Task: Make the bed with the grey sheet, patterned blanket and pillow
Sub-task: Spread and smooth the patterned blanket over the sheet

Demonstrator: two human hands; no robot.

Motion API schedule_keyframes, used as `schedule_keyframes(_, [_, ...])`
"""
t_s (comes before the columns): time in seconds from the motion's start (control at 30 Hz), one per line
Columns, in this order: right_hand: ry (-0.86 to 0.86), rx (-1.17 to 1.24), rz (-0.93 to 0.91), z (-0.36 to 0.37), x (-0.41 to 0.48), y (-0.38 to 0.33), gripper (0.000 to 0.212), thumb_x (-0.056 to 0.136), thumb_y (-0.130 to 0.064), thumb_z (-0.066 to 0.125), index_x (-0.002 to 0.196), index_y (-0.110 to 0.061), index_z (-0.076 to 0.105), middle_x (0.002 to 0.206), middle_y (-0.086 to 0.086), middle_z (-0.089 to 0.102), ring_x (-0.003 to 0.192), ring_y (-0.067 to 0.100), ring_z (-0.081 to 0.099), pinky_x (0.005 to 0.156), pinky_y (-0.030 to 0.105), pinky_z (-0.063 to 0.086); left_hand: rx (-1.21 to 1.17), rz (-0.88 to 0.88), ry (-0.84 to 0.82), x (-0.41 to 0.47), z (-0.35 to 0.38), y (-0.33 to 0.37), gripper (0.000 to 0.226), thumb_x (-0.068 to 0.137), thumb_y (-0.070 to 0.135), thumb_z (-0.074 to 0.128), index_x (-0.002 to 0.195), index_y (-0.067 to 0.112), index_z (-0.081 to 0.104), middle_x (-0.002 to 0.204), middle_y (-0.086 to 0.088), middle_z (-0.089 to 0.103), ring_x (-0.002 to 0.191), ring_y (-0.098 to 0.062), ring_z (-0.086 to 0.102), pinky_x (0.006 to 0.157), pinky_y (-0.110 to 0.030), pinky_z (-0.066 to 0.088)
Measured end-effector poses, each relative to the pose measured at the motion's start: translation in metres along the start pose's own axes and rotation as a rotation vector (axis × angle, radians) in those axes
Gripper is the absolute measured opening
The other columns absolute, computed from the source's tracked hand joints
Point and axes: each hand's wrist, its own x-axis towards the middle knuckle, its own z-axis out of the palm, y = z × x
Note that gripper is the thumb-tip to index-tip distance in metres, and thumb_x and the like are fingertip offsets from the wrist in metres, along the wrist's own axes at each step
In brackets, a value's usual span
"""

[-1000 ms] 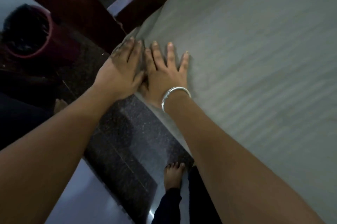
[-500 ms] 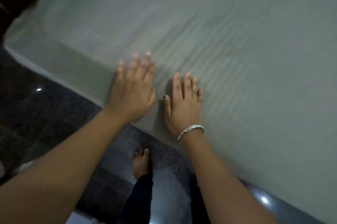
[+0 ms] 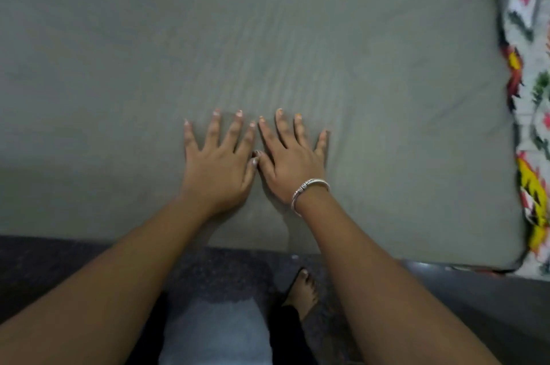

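Observation:
The grey sheet [image 3: 268, 37] covers the mattress and fills most of the view, with fine ripples in its middle. My left hand [image 3: 218, 165] and my right hand [image 3: 293, 159] lie flat on it side by side near the front edge, fingers spread, thumbs touching. A silver bangle is on my right wrist. Neither hand holds anything. The patterned blanket [image 3: 526, 97], white with red, yellow and green figures, lies along the right end of the mattress. No pillow is in sight.
A dark speckled floor [image 3: 59, 269] runs along the front of the bed. My bare foot [image 3: 302, 290] stands on it just below the mattress edge.
Both hands have slid along the sheet from the mattress corner by the dark bed frame to the middle of the side. The patterned blanket has come into view on the right.

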Motion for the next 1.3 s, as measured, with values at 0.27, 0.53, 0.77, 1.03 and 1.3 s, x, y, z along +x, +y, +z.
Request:
schedule_keyframes(0.27, [0.025,0.008,0.207,0.001,-0.066,0.212,0.055,0.097,-0.048,0.024,0.147,-0.042,0.004,0.158,-0.008,-0.002,0.146,0.025,-0.001,0.108,0.063,-0.003,-0.009,0.124,-0.096,0.051,0.017,0.217,0.083,0.078,0.053,-0.007,0.151,0.018,0.009,0.158,-0.015,0.0,0.144,-0.038,-0.002,0.11,-0.062,-0.001])
schedule_keyframes(0.53, [0.054,0.067,0.494,0.007,-0.132,0.343,0.061,0.094,-0.053,0.017,0.15,-0.032,0.006,0.159,0.004,0.001,0.144,0.035,0.001,0.113,0.051,0.001,0.01,0.428,-0.076,0.066,0.025,0.358,0.076,0.083,0.052,0.011,0.147,0.014,0.025,0.157,-0.01,0.015,0.144,-0.034,0.011,0.111,-0.058,0.005])
schedule_keyframes(0.77, [0.079,0.252,0.42,0.016,-0.161,0.368,0.06,0.093,-0.048,0.015,0.149,-0.029,0.015,0.158,0.007,0.006,0.144,0.03,0.01,0.116,0.043,0.015,0.004,0.446,-0.154,0.057,0.041,0.404,0.079,0.082,0.048,0.005,0.148,0.007,0.02,0.156,-0.015,0.015,0.145,-0.028,0.012,0.115,-0.048,0.002])
schedule_keyframes(1.03, [0.132,0.345,0.636,0.006,-0.177,0.365,0.064,0.099,-0.037,0.029,0.15,-0.017,-0.004,0.157,0.009,0.006,0.135,0.028,0.031,0.103,0.037,0.033,-0.093,0.557,-0.124,0.059,0.038,0.415,0.075,0.085,0.048,0.011,0.147,0.009,0.025,0.155,-0.01,0.02,0.144,-0.026,0.017,0.115,-0.047,0.006])
schedule_keyframes(1.3, [0.07,0.22,0.726,0.024,-0.2,0.356,0.053,0.092,-0.019,0.041,0.14,0.002,0.035,0.141,0.022,0.043,0.121,0.032,0.053,0.099,0.036,0.043,-0.246,0.596,-0.223,0.023,0.035,0.449,0.08,0.083,0.058,0.007,0.147,0.016,0.031,0.154,-0.005,0.027,0.143,-0.019,0.018,0.115,-0.041,-0.002])
